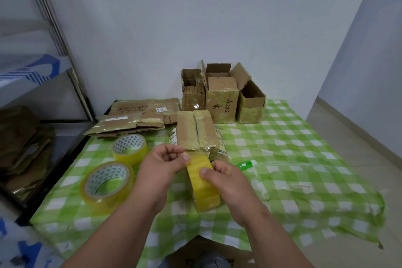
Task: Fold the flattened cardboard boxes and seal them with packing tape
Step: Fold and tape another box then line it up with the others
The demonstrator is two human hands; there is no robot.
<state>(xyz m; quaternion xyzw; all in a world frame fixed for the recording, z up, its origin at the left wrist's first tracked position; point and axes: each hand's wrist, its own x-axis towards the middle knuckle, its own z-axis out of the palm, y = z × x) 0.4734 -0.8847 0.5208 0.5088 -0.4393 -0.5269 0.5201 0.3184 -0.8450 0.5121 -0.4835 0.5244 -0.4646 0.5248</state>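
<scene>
Three rolls of yellowish packing tape are on view. Roll one, the held tape roll (pixel 203 183), stands on edge at 6 o'clock of the surface (pixel 304 159), which is covered by a green-and-white checked cloth. The right hand (pixel 228 185) grips it from the right, thumb curled over the top of the outer face. The left hand (pixel 161 165) has its fingers curled, thumb and fingertips pinching at the roll's upper edge, where the tape end meets the sealed box; whether a free strip is lifted cannot be told.

Roll two, the near spare roll (pixel 107 183), lies tilted at 8 o'clock, its printed core facing up. Roll three, the far spare roll (pixel 129 147), sits just beyond it at 9 o'clock, near the left hand but apart from it.

One sealed box (pixel 195 135), brown with tape along its centre seam, lies at the centre, just beyond the hands, with printed labels showing at its sides.

One stack of flattened boxes (pixel 134 119) lies at 10 to 11 o'clock, partly taped, with handwriting and a white label on top.

Three open boxes (pixel 221 95) stand together at 12 o'clock against the wall, flaps up; the middle one bears handwriting on its front, and the left one holds cardboard pieces stood on edge.

One green-and-white pen-like item (pixel 245 164) lies at 3 o'clock of the hands, just beside the right hand.

One metal shelf (pixel 54 50) stands beyond the surface's left edge.
</scene>
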